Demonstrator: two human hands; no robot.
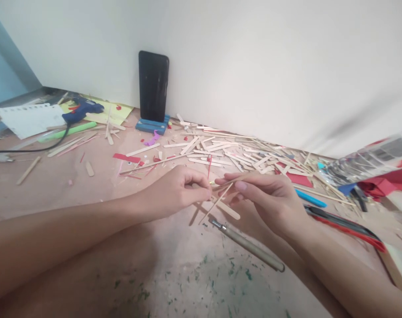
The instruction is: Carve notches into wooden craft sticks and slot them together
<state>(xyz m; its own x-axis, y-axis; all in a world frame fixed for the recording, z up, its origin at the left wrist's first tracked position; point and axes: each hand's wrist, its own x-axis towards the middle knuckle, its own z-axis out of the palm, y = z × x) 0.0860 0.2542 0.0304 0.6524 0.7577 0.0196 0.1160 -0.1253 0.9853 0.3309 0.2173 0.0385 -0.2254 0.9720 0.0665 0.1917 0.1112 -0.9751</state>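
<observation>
My right hand (274, 192) pinches a thin wooden stick (217, 203) between thumb and fingers, its free end slanting down to the left. Close by, my left hand (191, 189) is closed with thumb and fingertips together; whatever is in that pinch is too small to make out. A narrow red strip (210, 165) shows just beyond the left fingertips, and I cannot tell whether they touch it. Below the hands, a popsicle stick (229, 208) lies on the table, partly hidden. A craft knife (250, 246) with a pale handle rests nearer to me, its head toward the hands.
Many loose popsicle sticks (217, 148) cover the table's back along the wall. A phone (153, 86) stands upright in a blue holder (152, 126). At left lies a blue glue gun (82, 110) with a cord. A red-black tool (348, 227) and plastic packaging (369, 161) are at right.
</observation>
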